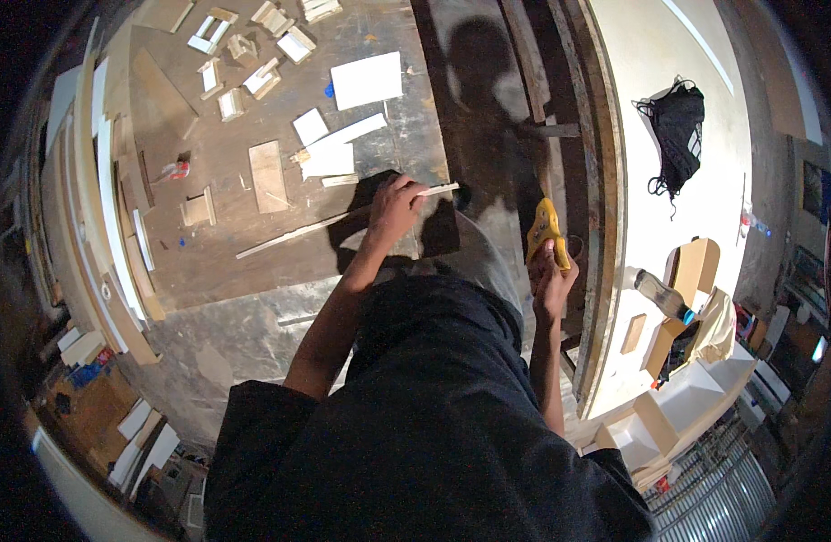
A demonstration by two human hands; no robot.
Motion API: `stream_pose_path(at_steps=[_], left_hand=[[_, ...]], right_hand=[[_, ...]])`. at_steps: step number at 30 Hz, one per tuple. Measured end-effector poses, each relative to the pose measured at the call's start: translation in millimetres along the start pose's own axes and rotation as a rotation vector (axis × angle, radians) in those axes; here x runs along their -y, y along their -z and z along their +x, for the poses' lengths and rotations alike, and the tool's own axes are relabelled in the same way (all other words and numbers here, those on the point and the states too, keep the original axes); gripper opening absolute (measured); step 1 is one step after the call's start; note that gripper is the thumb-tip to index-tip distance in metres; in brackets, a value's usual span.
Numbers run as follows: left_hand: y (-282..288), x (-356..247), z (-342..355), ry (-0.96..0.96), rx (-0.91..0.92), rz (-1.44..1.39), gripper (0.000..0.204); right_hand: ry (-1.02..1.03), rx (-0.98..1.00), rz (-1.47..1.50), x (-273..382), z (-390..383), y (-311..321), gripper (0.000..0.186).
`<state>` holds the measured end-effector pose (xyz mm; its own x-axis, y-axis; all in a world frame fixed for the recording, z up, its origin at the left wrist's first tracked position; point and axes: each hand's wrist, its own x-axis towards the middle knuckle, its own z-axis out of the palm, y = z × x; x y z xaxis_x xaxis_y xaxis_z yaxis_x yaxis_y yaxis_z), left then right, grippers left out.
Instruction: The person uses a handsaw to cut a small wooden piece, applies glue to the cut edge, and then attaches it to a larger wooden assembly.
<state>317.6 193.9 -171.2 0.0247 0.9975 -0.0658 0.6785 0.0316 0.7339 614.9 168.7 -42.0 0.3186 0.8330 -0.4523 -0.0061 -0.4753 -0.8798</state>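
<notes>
Over the near edge of the brown work board point(226, 167), my left hand point(396, 211) is closed around a thin wooden strip point(298, 229). One end of the strip pokes out past my fingers on the right; the long part slants down to the left across the board. Farther right, my right hand point(551, 278) grips the yellow handle of what looks like a handsaw point(545, 228). Its blade is lost against the dark gap beyond. The saw is held apart from the strip.
Small wooden frames point(211, 31), white panels point(368, 79) and a flat wooden piece point(268, 177) lie on the board. Long boards point(108, 208) line the left. On the right, a pale tabletop point(673, 45) carries a black strappy item point(676, 131) and a bottle point(659, 291).
</notes>
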Motion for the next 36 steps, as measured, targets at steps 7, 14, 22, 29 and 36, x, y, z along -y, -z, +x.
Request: stream_pose_path(at_steps=[7, 14, 22, 29, 36], left_hand=[[2, -10, 8, -0.003, -0.082, 0.121, 0.022], [-19, 4, 22, -0.099, -0.019, 0.135, 0.020], [-40, 49, 17, -0.094, -0.016, 0.201, 0.022], [-39, 34, 21, -0.049, -0.036, -0.025, 0.021], [-45, 43, 21, 0.094, -0.039, -0.159, 0.023]], right_hand=[[-0.079, 0.120, 0.008, 14, -1, 18, 0.029], [-0.164, 0.074, -0.155, 21, -29, 0, 0.042], [0.031, 0.290, -0.290, 26, -54, -34, 0.039], [0.069, 0.377, -0.433, 14, -69, -34, 0.027], [0.114, 0.431, -0.407, 24, -75, -47, 0.018]])
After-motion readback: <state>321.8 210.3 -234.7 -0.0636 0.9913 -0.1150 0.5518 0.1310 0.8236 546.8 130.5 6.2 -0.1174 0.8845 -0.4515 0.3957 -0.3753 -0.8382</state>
